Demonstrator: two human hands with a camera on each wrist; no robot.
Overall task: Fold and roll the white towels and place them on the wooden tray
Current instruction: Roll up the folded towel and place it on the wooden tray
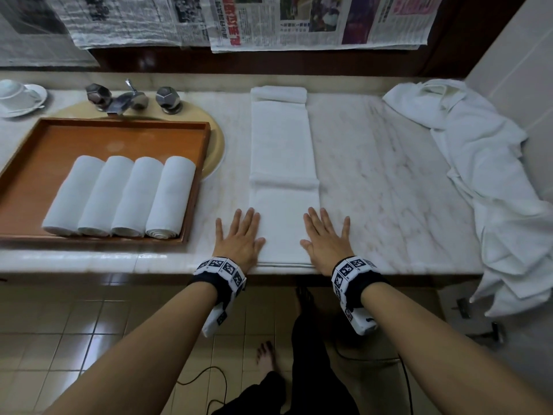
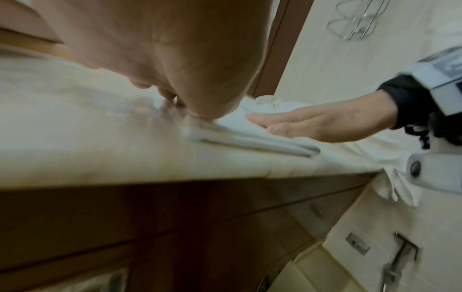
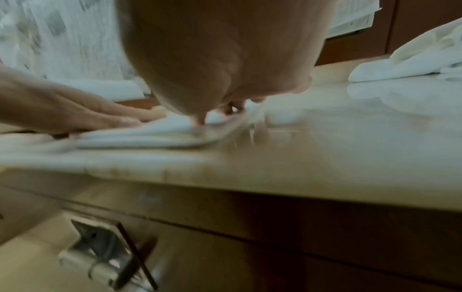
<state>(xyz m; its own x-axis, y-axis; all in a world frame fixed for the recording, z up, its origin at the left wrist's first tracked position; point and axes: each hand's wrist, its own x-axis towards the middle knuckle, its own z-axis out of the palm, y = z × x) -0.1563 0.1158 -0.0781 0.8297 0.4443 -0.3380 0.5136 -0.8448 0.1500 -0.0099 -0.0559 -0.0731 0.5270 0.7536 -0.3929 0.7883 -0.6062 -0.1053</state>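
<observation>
Head view, long folded white towel (image 1: 282, 163) lengthwise on marble counter (image 1: 389, 175), left hand (image 1: 238, 239) and right hand (image 1: 326, 239) spread flat at its near corners, four rolled towels (image 1: 119, 196) in wooden tray (image 1: 36, 157) left.

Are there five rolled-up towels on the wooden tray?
No, the wooden tray holds four rolled towels side by side, while another towel lies flat and folded on the counter.
</observation>
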